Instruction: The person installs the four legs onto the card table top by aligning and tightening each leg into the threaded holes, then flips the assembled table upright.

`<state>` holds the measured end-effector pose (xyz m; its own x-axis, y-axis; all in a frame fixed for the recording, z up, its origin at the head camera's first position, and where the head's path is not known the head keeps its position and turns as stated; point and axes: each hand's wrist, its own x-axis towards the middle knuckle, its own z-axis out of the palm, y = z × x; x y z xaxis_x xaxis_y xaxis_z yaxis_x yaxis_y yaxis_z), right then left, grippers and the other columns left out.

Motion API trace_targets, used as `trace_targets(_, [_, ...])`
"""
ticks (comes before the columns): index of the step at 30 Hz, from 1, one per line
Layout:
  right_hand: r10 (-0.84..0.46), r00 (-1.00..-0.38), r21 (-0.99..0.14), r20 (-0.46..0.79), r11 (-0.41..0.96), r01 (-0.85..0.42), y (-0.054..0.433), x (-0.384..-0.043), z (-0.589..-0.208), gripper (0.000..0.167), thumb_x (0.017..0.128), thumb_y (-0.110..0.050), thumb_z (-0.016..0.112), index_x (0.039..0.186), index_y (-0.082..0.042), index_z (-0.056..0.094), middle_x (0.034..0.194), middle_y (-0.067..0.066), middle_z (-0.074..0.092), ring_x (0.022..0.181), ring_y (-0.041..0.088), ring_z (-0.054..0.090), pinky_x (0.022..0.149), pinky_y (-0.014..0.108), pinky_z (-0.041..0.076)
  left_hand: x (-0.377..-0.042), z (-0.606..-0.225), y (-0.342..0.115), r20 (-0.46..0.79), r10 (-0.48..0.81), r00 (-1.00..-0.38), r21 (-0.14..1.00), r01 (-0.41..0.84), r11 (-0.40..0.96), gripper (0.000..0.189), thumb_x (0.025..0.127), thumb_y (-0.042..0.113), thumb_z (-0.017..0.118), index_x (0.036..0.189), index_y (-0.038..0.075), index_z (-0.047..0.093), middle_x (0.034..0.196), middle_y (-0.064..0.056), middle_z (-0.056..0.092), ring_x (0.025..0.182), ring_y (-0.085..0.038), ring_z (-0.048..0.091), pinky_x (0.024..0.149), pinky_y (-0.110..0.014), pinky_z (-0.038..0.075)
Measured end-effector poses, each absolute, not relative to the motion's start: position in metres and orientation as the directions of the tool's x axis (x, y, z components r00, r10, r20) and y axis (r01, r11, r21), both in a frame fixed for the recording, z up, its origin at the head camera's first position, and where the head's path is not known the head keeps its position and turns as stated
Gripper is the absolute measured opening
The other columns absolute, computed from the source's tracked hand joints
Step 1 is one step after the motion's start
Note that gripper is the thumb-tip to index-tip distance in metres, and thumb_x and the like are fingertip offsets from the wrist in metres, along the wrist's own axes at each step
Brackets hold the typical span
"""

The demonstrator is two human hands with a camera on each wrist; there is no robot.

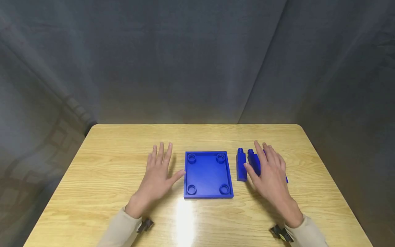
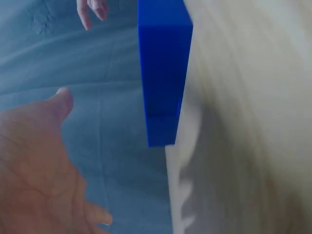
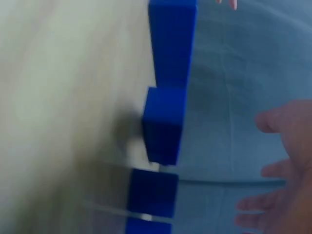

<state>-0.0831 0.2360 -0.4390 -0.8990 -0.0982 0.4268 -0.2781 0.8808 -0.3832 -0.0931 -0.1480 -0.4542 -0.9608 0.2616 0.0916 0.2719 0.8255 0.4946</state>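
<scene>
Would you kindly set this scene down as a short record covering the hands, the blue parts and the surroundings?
Blue tray: square, on the table between the hands
Tray corners: one raised ring in each of the four
Blue posts: at least three, lying right of the tray, some partly hidden
Left hand: beside the tray, fingers spread, holding nothing
Right hand: over the posts, gripping none
Tabletop: light wood grain
Backdrop: grey curtain

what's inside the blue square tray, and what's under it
Inside the blue square tray, four raised blue rings show, one near each corner, with its flat floor between them. The tray covers its own underside and the tabletop beneath, so nothing there can be seen.
</scene>
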Motion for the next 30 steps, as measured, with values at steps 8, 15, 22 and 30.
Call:
trace_targets(8, [-0.039,-0.872,-0.473,0.487,0.828,-0.302,0.227,-0.076,-0.456,0.078,0.096,-0.020,0.082,0.165,-0.004,0.049,0.155,0.033,0.055,0.144,0.057,0.047,0.118,0.079,0.030,-0.090,-0.468,-0.136,0.112,0.276,-0.955,0.543,0.291,0.787,0.102,0.109,0.062,0.059,0.179,0.012,0.004,0.183,-0.027,0.001,0.169,-0.052,-0.002,0.137,-0.068,0.003])
trace_targets(15, [0.004,-0.864,-0.529,0.504,0.792,-0.305,0.223,-0.073,-0.462,0.075,0.094,-0.020,0.083,0.161,-0.003,0.053,0.151,0.030,0.060,0.141,0.053,0.051,0.118,0.077,0.031,-0.087,-0.478,-0.131,0.140,0.282,-0.949,0.617,0.306,0.725,0.099,0.110,0.055,0.062,0.180,0.012,0.007,0.182,-0.030,0.010,0.168,-0.052,0.007,0.137,-0.067,0.006])
trace_targets(22, [0.019,-0.828,-0.513,0.560,0.793,-0.329,0.223,-0.074,-0.474,0.072,0.090,-0.021,0.084,0.155,-0.002,0.059,0.142,0.031,0.063,0.137,0.055,0.051,0.115,0.075,0.031,-0.083,-0.490,-0.127,0.152,0.287,-0.946,0.731,0.303,0.612,0.098,0.109,0.058,0.061,0.179,0.008,0.013,0.182,-0.020,0.021,0.168,-0.050,0.013,0.135,-0.070,0.000])
trace_targets(30, [0.020,-0.819,-0.523,0.573,0.778,-0.347,0.221,-0.073,-0.488,0.068,0.088,-0.020,0.087,0.149,-0.001,0.064,0.134,0.028,0.071,0.129,0.053,0.055,0.111,0.073,0.033,-0.077,-0.505,-0.124,0.144,0.274,-0.951,0.822,0.269,0.501,0.097,0.106,0.053,0.068,0.179,0.012,0.018,0.181,-0.019,0.024,0.167,-0.051,0.013,0.134,-0.073,0.002])
